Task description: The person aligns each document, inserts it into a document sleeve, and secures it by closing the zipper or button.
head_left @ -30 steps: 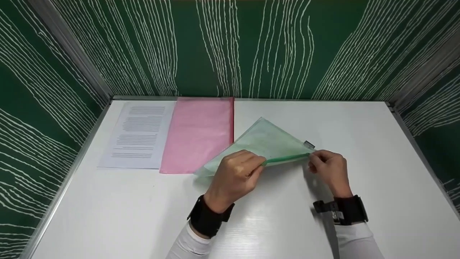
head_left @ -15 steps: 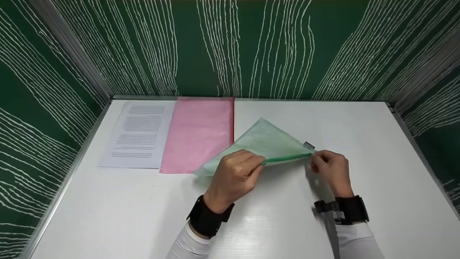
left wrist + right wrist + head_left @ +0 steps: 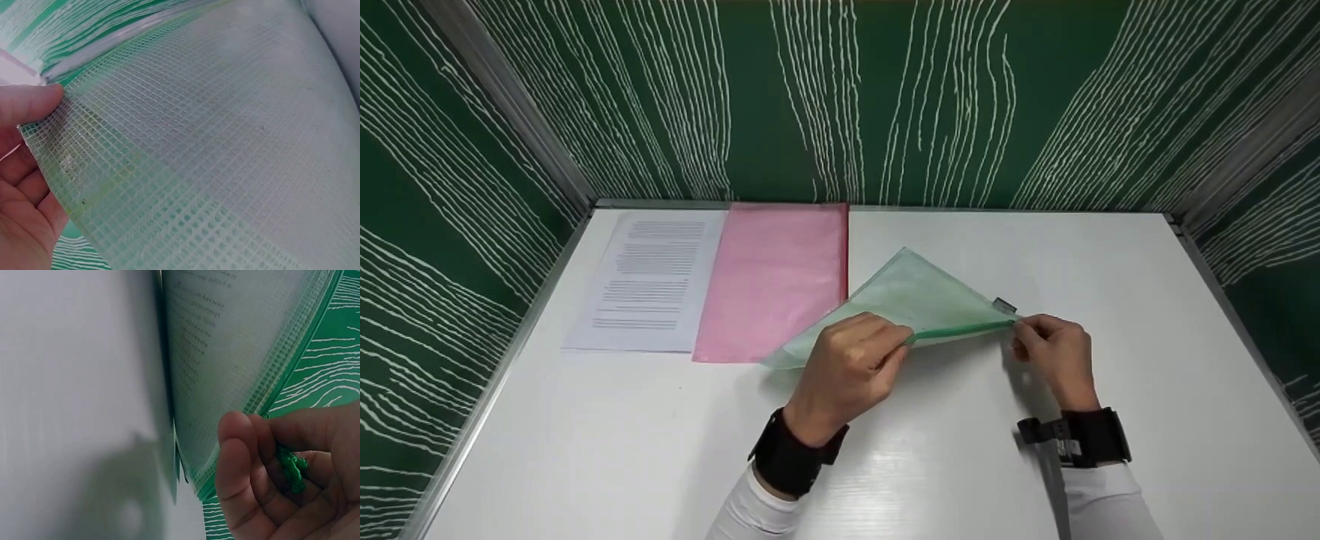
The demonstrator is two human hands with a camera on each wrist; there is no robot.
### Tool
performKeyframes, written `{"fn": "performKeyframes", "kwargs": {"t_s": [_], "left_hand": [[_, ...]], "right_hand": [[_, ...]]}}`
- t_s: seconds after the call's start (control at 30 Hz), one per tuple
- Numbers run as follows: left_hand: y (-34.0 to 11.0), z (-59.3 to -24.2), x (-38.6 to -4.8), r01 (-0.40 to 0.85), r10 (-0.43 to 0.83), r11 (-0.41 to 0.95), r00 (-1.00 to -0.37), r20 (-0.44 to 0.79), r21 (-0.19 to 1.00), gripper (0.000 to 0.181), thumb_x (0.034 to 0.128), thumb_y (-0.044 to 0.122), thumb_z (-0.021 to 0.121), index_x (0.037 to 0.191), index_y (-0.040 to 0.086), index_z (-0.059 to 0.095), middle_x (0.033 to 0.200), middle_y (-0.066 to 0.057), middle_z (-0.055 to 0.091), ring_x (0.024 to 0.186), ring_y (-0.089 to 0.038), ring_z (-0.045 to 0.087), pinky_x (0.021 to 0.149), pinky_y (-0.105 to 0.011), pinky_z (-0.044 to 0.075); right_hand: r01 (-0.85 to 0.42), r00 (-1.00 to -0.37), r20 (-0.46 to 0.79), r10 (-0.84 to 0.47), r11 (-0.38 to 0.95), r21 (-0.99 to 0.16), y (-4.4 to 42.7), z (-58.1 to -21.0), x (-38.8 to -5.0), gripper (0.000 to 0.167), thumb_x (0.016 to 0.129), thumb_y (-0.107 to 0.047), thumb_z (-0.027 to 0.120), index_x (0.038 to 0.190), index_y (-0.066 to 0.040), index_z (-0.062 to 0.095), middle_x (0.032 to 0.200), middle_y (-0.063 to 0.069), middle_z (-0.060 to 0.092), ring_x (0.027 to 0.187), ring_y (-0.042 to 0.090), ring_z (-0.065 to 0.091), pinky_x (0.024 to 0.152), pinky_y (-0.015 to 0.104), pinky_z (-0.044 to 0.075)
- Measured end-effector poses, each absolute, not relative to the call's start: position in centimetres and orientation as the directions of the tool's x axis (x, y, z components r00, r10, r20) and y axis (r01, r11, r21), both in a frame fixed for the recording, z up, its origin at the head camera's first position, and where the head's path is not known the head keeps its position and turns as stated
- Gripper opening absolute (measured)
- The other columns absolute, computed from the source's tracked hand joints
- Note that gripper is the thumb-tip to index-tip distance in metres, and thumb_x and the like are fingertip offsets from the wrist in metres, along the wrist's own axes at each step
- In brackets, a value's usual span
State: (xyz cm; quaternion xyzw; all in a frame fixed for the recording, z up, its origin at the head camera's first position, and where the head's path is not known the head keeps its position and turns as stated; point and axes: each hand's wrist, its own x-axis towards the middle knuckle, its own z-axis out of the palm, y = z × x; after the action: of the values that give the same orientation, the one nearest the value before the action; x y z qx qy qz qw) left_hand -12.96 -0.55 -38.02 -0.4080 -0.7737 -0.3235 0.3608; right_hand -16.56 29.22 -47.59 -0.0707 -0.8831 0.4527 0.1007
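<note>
One green mesh pouch (image 3: 919,296) at centre; one pink folder (image 3: 776,277) left of centre and one printed page (image 3: 649,277) further left; since a second ago the right hand (image 3: 1056,356) has shifted slightly rightward; it pinches the pouch's green edge, fingers curled; the left hand (image 3: 851,371) pinches that edge nearer centre.

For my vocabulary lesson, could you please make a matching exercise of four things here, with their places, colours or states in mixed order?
1. printed paper
2. pink pouch
3. green pouch
4. back wall

A. held by left hand and right hand
B. dark green, white-striped
C. leftmost on the table
D. directly right of the printed paper

Pairs: 1-C; 2-D; 3-A; 4-B
</note>
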Motion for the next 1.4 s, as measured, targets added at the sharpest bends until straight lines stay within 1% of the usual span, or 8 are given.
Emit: {"fn": "performKeyframes", "kwargs": {"t_s": [0.3, 0.47, 0.57, 0.73, 0.87, 1.1, 1.23, 1.4], "left_hand": [[-0.5, -38.0, -12.8, 0.866, 0.391, 0.453, -0.408, 0.825, 0.213, 0.009, 0.0785, 0.001, 0.062, 0.079, 0.008, 0.066, 0.07, 0.004, 0.062, 0.064, -0.005, 0.054, 0.061, -0.016, 0.045], [-0.5, -37.8, -12.6, 0.863, 0.371, 0.443, -0.423, 0.827, 0.242, 0.011, 0.0796, 0.0, 0.06, 0.078, 0.008, 0.066, 0.068, 0.005, 0.06, 0.061, -0.004, 0.05, 0.059, -0.015, 0.042], [-0.5, -37.8, -12.6, 0.862, 0.364, 0.441, -0.427, 0.828, 0.251, 0.011, 0.0802, 0.001, 0.059, 0.078, 0.008, 0.067, 0.068, 0.004, 0.06, 0.061, -0.004, 0.051, 0.059, -0.016, 0.043], [-0.5, -37.8, -12.6, 0.865, 0.375, 0.445, -0.416, 0.829, 0.233, 0.01, 0.0797, 0.001, 0.06, 0.079, 0.008, 0.067, 0.07, 0.004, 0.062, 0.063, -0.005, 0.054, 0.061, -0.016, 0.045], [-0.5, -37.8, -12.7, 0.869, 0.382, 0.444, -0.405, 0.831, 0.219, 0.01, 0.0792, 0.001, 0.061, 0.078, 0.009, 0.067, 0.07, 0.004, 0.062, 0.063, -0.004, 0.054, 0.061, -0.016, 0.045], [-0.5, -37.8, -12.6, 0.863, 0.354, 0.439, -0.421, 0.835, 0.249, 0.011, 0.0805, 0.001, 0.059, 0.078, 0.009, 0.067, 0.068, 0.004, 0.061, 0.061, -0.004, 0.052, 0.06, -0.016, 0.044], [-0.6, -37.8, -12.6, 0.866, 0.356, 0.441, -0.411, 0.839, 0.237, 0.01, 0.0796, 0.001, 0.06, 0.078, 0.008, 0.067, 0.068, 0.004, 0.061, 0.061, -0.004, 0.051, 0.059, -0.016, 0.044], [-0.7, -37.7, -12.7, 0.873, 0.359, 0.426, -0.403, 0.842, 0.236, 0.011, 0.0799, 0.0, 0.06, 0.078, 0.009, 0.066, 0.068, 0.004, 0.06, 0.06, -0.004, 0.049, 0.057, -0.015, 0.041]], "right_hand": [[0.04, -0.967, 0.114, 0.227, 0.58, -0.814, 29.3, -47.7, -16.6, 0.023, 0.089, -0.022, 0.058, 0.087, -0.002, 0.07, 0.069, 0.01, 0.068, 0.056, 0.011, 0.063, 0.053, 0.02, 0.049], [0.059, -0.961, 0.116, 0.249, 0.601, -0.797, 29.4, -48.0, -16.8, 0.024, 0.09, -0.022, 0.057, 0.087, -0.002, 0.07, 0.07, 0.01, 0.068, 0.055, 0.009, 0.062, 0.051, 0.021, 0.049], [0.066, -0.961, 0.109, 0.252, 0.598, -0.799, 29.5, -48.1, -16.8, 0.025, 0.09, -0.023, 0.056, 0.088, -0.002, 0.07, 0.072, 0.011, 0.068, 0.056, 0.008, 0.063, 0.052, 0.021, 0.05], [0.074, -0.96, 0.102, 0.26, 0.589, -0.805, 29.6, -48.2, -16.9, 0.026, 0.09, -0.023, 0.057, 0.087, -0.002, 0.07, 0.072, 0.012, 0.068, 0.055, 0.009, 0.063, 0.052, 0.021, 0.05], [0.102, -0.953, 0.093, 0.289, 0.593, -0.799, 29.7, -48.3, -17.0, 0.024, 0.089, -0.022, 0.057, 0.086, -0.003, 0.07, 0.069, 0.008, 0.067, 0.054, 0.008, 0.062, 0.049, 0.021, 0.048], [0.12, -0.945, 0.095, 0.312, 0.604, -0.788, 29.8, -48.4, -17.1, 0.023, 0.089, -0.023, 0.058, 0.085, -0.004, 0.071, 0.067, 0.005, 0.067, 0.052, 0.007, 0.06, 0.047, 0.02, 0.046], [0.114, -0.946, 0.094, 0.309, 0.592, -0.798, 29.8, -48.4, -17.1, 0.023, 0.089, -0.022, 0.057, 0.086, -0.003, 0.07, 0.068, 0.006, 0.067, 0.053, 0.007, 0.061, 0.049, 0.02, 0.048], [0.119, -0.942, 0.103, 0.32, 0.604, -0.788, 29.9, -48.7, -17.1, 0.023, 0.089, -0.021, 0.057, 0.085, -0.002, 0.07, 0.066, 0.006, 0.066, 0.052, 0.007, 0.059, 0.047, 0.02, 0.046]]}}
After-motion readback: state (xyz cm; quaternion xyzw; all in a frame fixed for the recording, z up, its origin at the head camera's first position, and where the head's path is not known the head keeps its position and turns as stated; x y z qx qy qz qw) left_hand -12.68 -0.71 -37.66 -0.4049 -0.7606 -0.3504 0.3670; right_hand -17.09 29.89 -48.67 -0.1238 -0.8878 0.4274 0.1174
